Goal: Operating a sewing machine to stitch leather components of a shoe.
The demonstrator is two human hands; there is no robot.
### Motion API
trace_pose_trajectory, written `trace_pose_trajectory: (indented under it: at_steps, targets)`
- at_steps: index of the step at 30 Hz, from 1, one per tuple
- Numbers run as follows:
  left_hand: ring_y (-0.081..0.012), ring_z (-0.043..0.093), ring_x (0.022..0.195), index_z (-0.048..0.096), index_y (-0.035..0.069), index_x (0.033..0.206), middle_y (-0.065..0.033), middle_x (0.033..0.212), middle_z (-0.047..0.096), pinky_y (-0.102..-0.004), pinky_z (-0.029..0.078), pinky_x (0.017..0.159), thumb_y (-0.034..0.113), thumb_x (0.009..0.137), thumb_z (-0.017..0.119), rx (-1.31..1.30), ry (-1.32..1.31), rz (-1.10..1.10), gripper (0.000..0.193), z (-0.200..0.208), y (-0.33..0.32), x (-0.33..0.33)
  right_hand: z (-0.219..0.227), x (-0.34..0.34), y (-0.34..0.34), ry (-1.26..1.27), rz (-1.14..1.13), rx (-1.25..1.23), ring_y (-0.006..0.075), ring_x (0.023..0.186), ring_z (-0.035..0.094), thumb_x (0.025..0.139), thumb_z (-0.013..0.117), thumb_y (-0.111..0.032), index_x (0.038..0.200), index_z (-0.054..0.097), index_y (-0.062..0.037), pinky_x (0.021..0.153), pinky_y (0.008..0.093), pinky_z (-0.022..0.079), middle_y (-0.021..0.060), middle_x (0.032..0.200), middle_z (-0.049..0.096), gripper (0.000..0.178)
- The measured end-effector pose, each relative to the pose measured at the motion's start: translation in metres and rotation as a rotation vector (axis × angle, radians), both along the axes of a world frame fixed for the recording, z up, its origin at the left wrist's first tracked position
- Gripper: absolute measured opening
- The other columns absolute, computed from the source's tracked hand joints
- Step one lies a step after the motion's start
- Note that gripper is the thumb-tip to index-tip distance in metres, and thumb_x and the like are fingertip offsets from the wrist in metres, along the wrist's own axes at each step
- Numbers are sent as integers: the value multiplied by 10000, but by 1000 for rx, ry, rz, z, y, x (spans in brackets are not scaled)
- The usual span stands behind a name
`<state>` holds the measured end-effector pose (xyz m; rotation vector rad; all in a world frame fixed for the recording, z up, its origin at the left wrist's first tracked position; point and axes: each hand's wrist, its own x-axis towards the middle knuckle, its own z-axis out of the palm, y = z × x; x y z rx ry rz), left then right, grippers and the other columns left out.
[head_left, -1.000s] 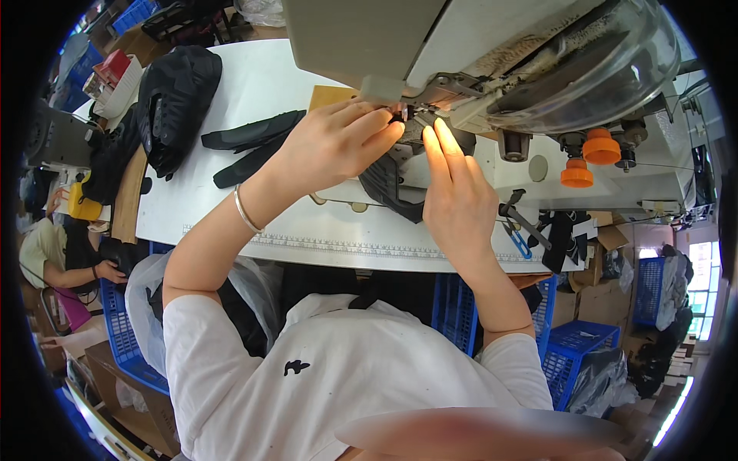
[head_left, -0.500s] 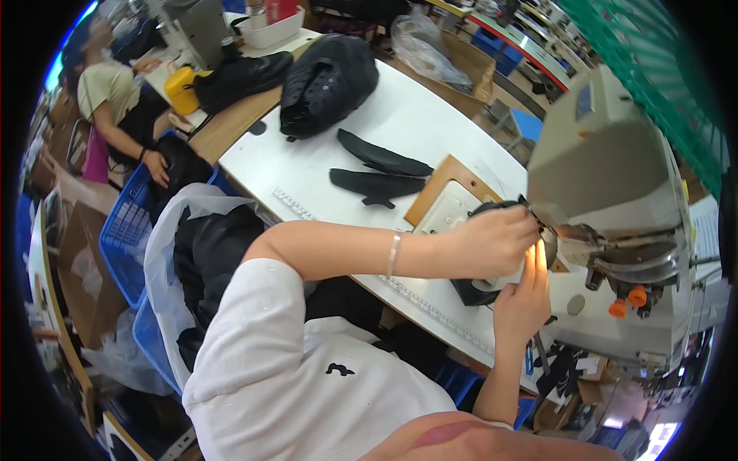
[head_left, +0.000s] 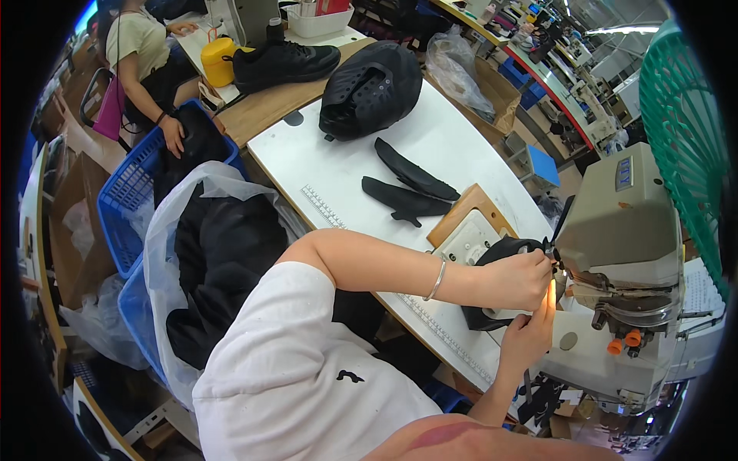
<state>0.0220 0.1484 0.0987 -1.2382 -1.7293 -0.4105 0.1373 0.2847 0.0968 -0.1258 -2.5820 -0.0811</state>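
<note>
A black piece that looks like a shoe upper (head_left: pixel 482 318) lies at the sewing machine (head_left: pixel 623 203), its far part curving round the machine's bed. My left hand (head_left: pixel 523 280), with a bangle on its wrist, is closed and pinches the piece's edge close to the needle area. Just below it, my right hand (head_left: pixel 529 336) has its fingers straight and pressed together against the work, thumb tucked near them; a lamp lights the fingertips. The stitching point itself is hidden behind my hands. Two curved black cut pieces (head_left: pixel 415 170) (head_left: pixel 400 198) rest on the white table (head_left: pixel 284 154) to the left.
A rounded black bundle of uppers (head_left: pixel 369 92) sits farther back, with a black shoe (head_left: pixel 288 65) and yellow pot (head_left: pixel 217 63) beyond. Blue baskets (head_left: pixel 127 203) and a bag of black material (head_left: pixel 223 246) stand left. A green fan guard (head_left: pixel 680 115) is at upper right. A co-worker sits upper left.
The view has swung, so the table and machine appear farther right and lower. My hands stay on the black piece at the machine, with little visible shift against it.
</note>
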Motion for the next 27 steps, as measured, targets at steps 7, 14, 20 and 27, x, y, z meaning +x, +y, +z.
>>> trace_pose_trajectory:
  at_steps: [7,14,20,27]
  targets:
    - [-262,620,815,699,-54,785,-122,832,673,-373,499,827,157,721,660,-68,29,20,223,-8,-5,1,1,-1,-6,29,44,-26,371,1173,660,745,556,76,1419,571,-54,909,449,547,116,1482,583,687]
    - [-292,670,885,739,-70,824,-164,892,706,-447,500,951,154,734,674,36,128,106,250,-7,-14,3,0,-3,-5,105,89,58,311,1023,642,702,537,68,1432,568,-58,852,414,485,93,1484,585,741]
    - [-328,668,916,727,-83,836,-173,902,671,-504,546,980,159,715,650,-71,68,66,282,-9,-12,3,-1,-3,-5,119,77,85,277,924,623,704,526,47,1431,571,-58,814,385,447,80,1480,590,736]
    - [-320,669,956,717,-105,888,-171,909,665,-474,583,945,143,701,671,-20,-3,-45,315,-18,-13,-7,-2,-6,-8,150,93,65,263,932,633,737,520,48,1425,581,-60,829,382,448,79,1481,592,699]
